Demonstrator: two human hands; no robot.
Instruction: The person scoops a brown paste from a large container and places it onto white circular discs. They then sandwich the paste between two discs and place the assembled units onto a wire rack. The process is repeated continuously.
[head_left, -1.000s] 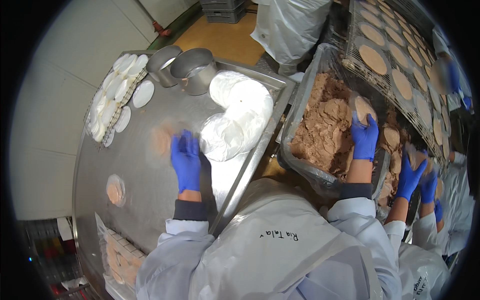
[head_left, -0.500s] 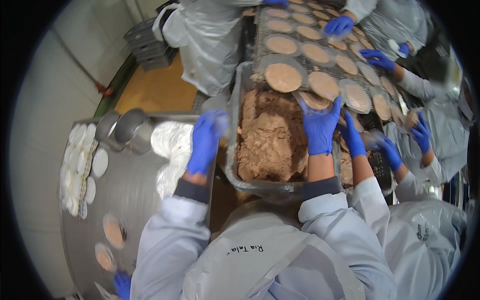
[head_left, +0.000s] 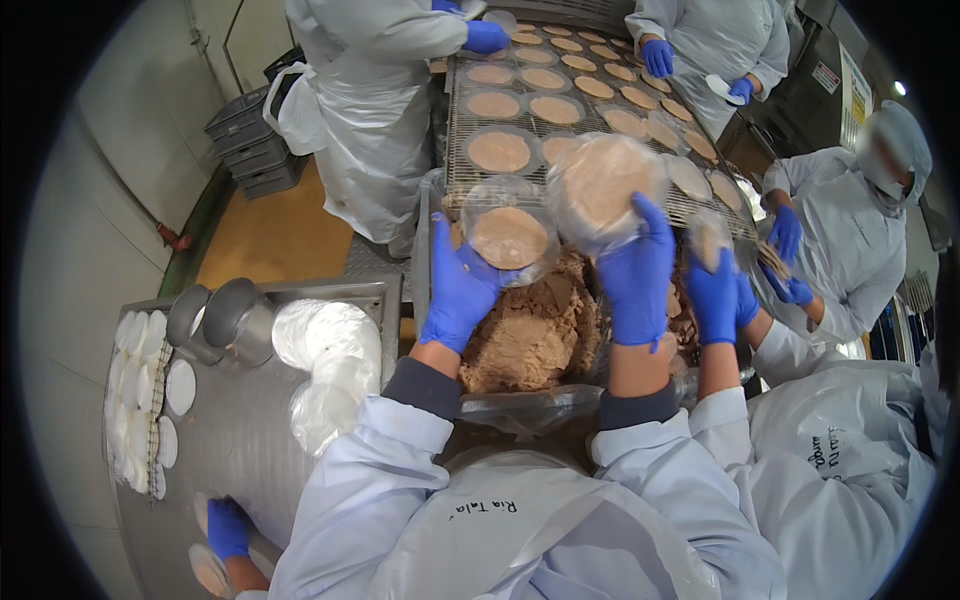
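Note:
My right hand (head_left: pixel 637 275), in a blue glove, grips a round, flat meat patty (head_left: pixel 605 185) with clear film around it, raised over the end of the wire mesh belt (head_left: pixel 462 150). This patty is slightly blurred. My left hand (head_left: pixel 458 290), also blue-gloved, has its fingers spread at the belt's near left corner. Its thumb reaches the edge of another patty (head_left: pixel 508 238) on a clear film disc; whether it grips the film I cannot tell. Below both hands sits a lined bin (head_left: pixel 500 402) of minced meat (head_left: pixel 530 345).
A steel table (head_left: pixel 240 420) at left carries film discs (head_left: pixel 325 345), two metal rings (head_left: pixel 235 315) and a rack of white discs (head_left: pixel 135 390). A co-worker's gloved hand (head_left: pixel 228 527) is at its near edge. Co-workers stand around the belt; one's hand (head_left: pixel 712 300) is close to my right.
My left hand has moved right, from above the steel table to the belt's near corner. My right hand has lifted a patty from the belt's end. The view has shifted.

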